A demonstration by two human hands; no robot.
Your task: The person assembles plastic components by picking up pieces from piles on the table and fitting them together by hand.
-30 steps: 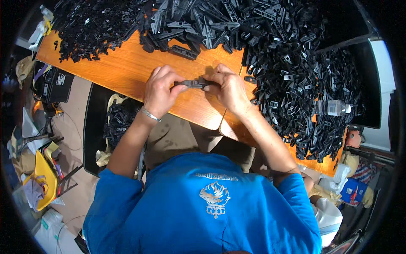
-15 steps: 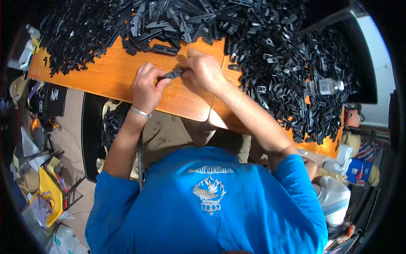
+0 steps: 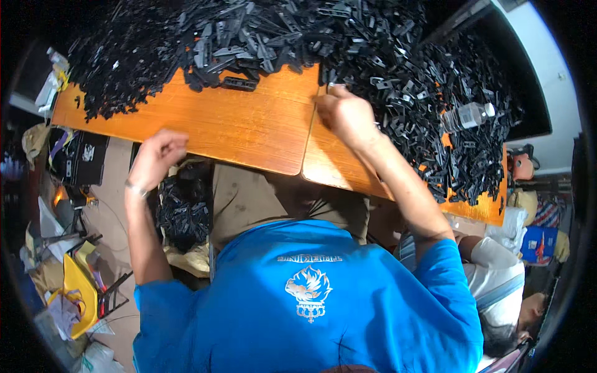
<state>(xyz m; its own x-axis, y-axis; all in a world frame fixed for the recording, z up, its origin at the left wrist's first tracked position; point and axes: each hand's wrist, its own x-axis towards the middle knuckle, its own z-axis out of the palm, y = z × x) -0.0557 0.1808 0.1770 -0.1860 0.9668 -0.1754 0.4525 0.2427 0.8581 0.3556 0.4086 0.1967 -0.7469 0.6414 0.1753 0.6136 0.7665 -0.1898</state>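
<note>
My left hand point(image 3: 158, 156) hangs at the front edge of the wooden table point(image 3: 249, 130), above an open bag of black plastic parts point(image 3: 183, 208). Its fingers are loosely bent and apart, slightly blurred, with no part seen in them. Along the edge of the right-hand heap of small black clips point(image 3: 404, 105), my right hand point(image 3: 349, 118) has its fingers curled in. Whatever its fingertips hold, if anything, is hidden. A single black elongated part point(image 3: 240, 83) lies on the wood in front of the middle heap of longer black pieces point(image 3: 249, 37).
A heap of tiny black parts point(image 3: 118, 81) covers the table's far left. On the right heap lies a clear plastic bottle point(image 3: 469, 116). A yellow plastic object point(image 3: 81, 292) stands on the floor at left. Another person point(image 3: 497, 280) is low down at right.
The black piece both hands held is out of sight. My left hand has moved left and nearer, to the table edge above the bag; my right hand has moved right to the clip heap.
</note>
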